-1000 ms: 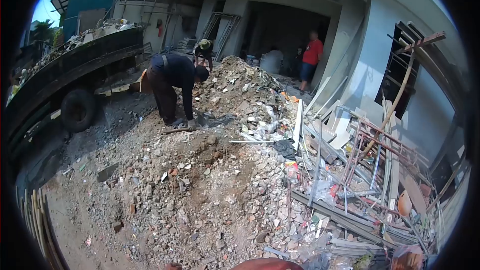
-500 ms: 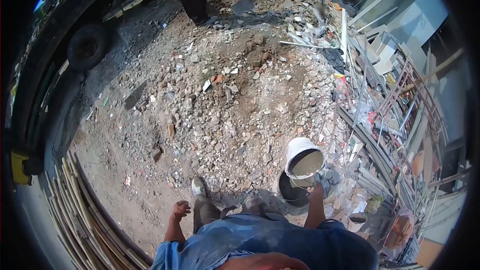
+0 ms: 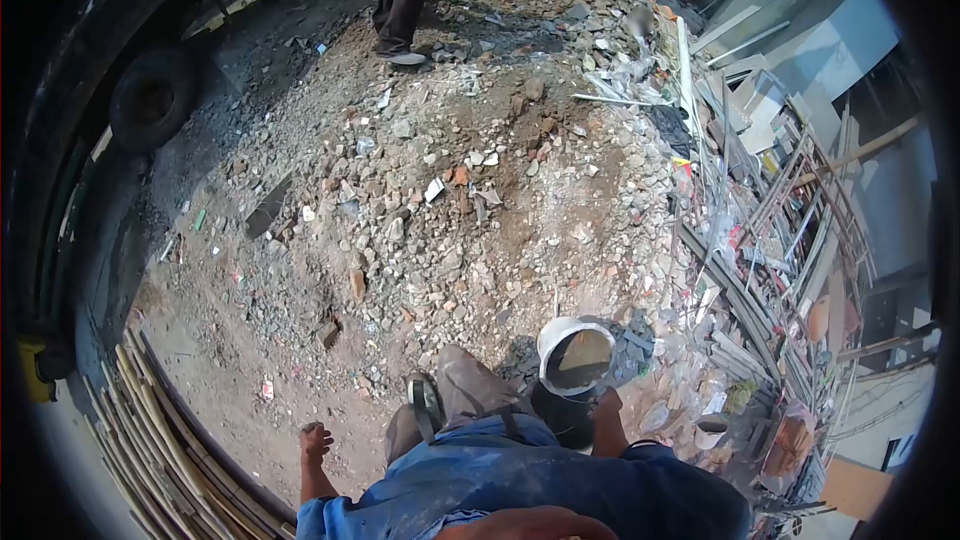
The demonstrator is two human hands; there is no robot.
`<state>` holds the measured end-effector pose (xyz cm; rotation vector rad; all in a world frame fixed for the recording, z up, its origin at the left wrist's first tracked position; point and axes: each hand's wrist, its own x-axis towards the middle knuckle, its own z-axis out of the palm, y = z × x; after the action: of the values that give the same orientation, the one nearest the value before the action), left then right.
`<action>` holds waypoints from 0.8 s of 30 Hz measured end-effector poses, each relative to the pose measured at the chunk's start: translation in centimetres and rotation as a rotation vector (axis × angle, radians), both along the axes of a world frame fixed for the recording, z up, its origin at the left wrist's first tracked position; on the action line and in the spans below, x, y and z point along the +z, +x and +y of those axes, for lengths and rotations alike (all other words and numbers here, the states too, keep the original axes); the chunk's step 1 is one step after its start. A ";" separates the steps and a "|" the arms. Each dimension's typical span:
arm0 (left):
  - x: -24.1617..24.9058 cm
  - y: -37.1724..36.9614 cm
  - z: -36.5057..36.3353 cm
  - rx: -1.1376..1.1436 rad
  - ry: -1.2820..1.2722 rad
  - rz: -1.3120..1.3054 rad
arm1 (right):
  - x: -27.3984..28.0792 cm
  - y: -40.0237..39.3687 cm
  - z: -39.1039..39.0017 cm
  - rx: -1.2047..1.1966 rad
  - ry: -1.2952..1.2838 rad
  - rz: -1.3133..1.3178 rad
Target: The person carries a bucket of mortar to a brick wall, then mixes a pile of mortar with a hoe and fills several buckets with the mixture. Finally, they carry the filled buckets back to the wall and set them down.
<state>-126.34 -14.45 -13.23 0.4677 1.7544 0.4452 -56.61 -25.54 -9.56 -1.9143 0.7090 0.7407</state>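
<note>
Poles (image 3: 165,430) left, bucket (image 3: 549,348) right

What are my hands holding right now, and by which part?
Your right hand holds the white bucket, apparently by its thin handle; your left hand looks empty.

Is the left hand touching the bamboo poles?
Apart: the head view shows a strip of dirt ground between the left hand and the bamboo poles.
</note>
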 end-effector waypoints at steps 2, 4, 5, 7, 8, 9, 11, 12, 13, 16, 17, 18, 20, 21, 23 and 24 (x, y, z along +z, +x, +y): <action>0.2 1.4 3.8 -0.043 0.000 -0.016 | -0.7 -2.1 -0.5 0.019 -0.021 0.070; 0.5 2.7 7.0 -0.084 -0.005 -0.055 | -2.4 -2.6 -0.4 0.043 -0.057 0.143; 0.5 3.3 8.5 -0.122 0.004 -0.048 | -3.4 -3.0 -1.1 0.067 -0.116 0.215; 1.8 4.7 11.7 -0.197 0.034 -0.070 | -6.1 -3.5 -2.2 0.275 -0.227 0.160; 2.6 5.0 13.3 -0.225 0.099 -0.135 | -8.2 -3.3 -0.8 0.482 -0.291 0.083; 3.5 5.5 15.0 -0.251 0.091 -0.088 | -10.4 -3.2 1.4 0.688 -0.342 -0.001; 5.0 5.0 18.0 -0.296 0.101 -0.107 | -11.7 -4.6 1.6 1.081 -0.467 -0.149; 5.5 5.0 19.1 -0.341 0.120 -0.153 | -10.7 -4.9 3.7 1.026 -0.455 -0.109; 6.0 4.6 20.7 -0.358 0.078 -0.123 | -9.0 -5.4 5.6 0.767 -0.343 0.005; 9.9 4.5 24.8 -0.328 0.096 0.013 | -2.1 -6.0 11.6 0.130 -0.089 0.182; 9.5 3.7 26.2 -0.303 0.117 0.003 | 0.3 -6.2 13.9 0.096 -0.077 0.191; 9.0 2.9 27.0 -0.271 0.131 -0.008 | 1.8 -6.2 16.4 0.124 -0.097 0.194; 10.9 3.2 28.5 -0.273 0.173 0.024 | 4.1 -5.9 19.1 0.114 -0.089 0.193; 11.9 3.4 28.8 -0.241 0.182 0.023 | 0.6 -4.0 18.5 0.161 -0.045 0.259; 12.9 3.8 29.5 -0.216 0.178 0.043 | 3.3 -4.7 22.1 0.190 0.057 0.220; 13.1 3.8 29.7 -0.225 0.157 0.063 | 5.4 -5.4 24.9 0.176 0.189 0.182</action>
<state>-122.53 15.23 -0.17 0.7896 1.7095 0.4121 -62.02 -0.69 -4.20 -1.7659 0.5630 1.0651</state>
